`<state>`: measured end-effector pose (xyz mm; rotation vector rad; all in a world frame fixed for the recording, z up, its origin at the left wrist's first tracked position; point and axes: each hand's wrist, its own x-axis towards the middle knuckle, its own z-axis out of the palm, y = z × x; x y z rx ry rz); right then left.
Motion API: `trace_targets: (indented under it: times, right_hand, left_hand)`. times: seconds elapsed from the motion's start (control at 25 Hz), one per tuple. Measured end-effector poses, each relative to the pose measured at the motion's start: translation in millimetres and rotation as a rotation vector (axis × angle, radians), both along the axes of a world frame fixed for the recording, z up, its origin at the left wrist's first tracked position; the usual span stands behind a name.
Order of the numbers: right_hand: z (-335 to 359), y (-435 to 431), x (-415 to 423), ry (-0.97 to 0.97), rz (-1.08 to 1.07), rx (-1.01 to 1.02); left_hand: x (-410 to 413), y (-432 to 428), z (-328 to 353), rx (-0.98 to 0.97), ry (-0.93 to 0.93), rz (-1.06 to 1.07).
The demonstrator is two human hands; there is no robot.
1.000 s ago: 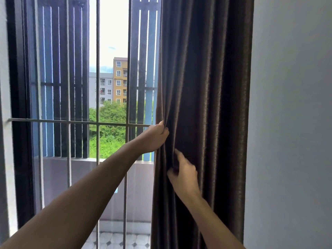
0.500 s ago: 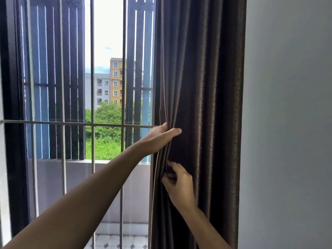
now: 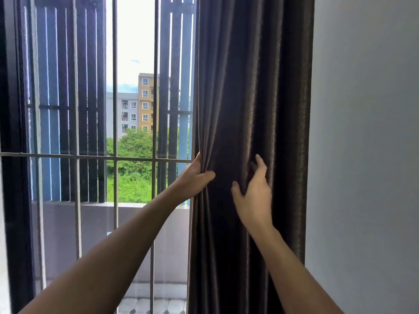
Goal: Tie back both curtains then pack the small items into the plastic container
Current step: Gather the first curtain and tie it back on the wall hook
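Observation:
A dark brown curtain (image 3: 251,87) hangs bunched at the right side of the window, between the glass and the wall. My left hand (image 3: 195,177) grips the curtain's left edge at mid height, thumb across the front folds. My right hand (image 3: 254,196) is a little to the right and lower, its fingers spread and curled into the middle folds, thumb out to the left. No tie-back, second curtain, small items or plastic container are in view.
A window (image 3: 133,109) with grey metal bars (image 3: 114,200) fills the left half, with blue shutters and buildings outside. A plain pale wall (image 3: 367,155) stands right of the curtain. Tiled balcony floor (image 3: 147,305) shows at the bottom.
My right hand has moved up and to the right across the curtain, its fingers spreading into the folds. My left hand has curled round the curtain's left edge at about the same height.

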<state>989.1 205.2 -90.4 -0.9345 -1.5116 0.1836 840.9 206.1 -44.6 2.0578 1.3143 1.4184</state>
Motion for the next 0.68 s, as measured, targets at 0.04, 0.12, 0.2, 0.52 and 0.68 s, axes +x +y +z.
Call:
trace_targets:
  times: [0.04, 0.12, 0.2, 0.52, 0.68]
  right_hand:
    - [-3, 2, -1, -0.028, 0.029, -0.045]
    - [-21, 6, -3, -0.073, 0.058, -0.086]
    - [-45, 10, -5, -0.119, 0.086, -0.098]
    - [-84, 21, -9, -0.166, 0.311, -0.212]
    - [-89, 20, -8, -0.156, 0.427, -0.325]
  left_hand:
    - [1, 3, -1, -0.009, 0.002, 0.010]
    - [3, 7, -3, -0.020, 0.000, 0.030]
    - [3, 13, -4, -0.028, 0.007, 0.035]
    - [17, 20, 2, -0.110, 0.083, -0.019]
    - [19, 18, -1, -0.072, 0.061, 0.010]
